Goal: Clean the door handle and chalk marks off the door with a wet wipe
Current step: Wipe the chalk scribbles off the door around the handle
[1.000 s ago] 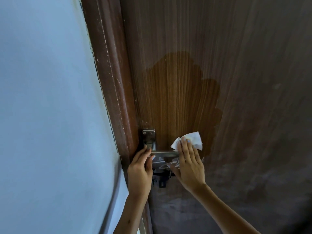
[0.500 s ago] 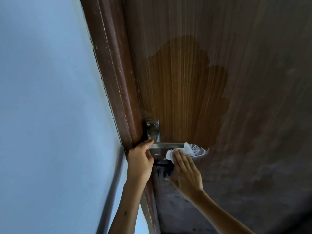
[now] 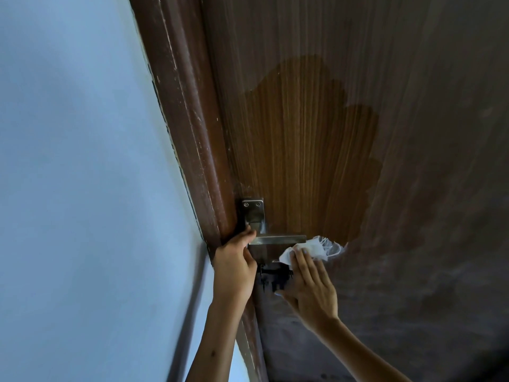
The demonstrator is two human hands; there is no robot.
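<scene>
A brown wooden door [image 3: 358, 78] fills the right of the view, with a darker wet patch [image 3: 308, 150] above a metal lever handle [image 3: 278, 239]. White chalk marks [image 3: 334, 248] show just right of the handle's tip. My right hand [image 3: 311, 288] presses a white wet wipe [image 3: 305, 249] flat against the door below the handle's end, fingers straight. My left hand [image 3: 234, 268] grips the door's edge beside the handle's base, fingers curled round it.
The dark brown door frame [image 3: 187, 119] runs diagonally up the middle. A pale blue wall [image 3: 82, 175] fills the left. Below the handle sits a dark lock part [image 3: 272, 274]. The door's lower area looks dull and dusty.
The wipe and my right hand have slid from above the handle to below its tip, over the chalk marks. My left hand stays at the door's edge.
</scene>
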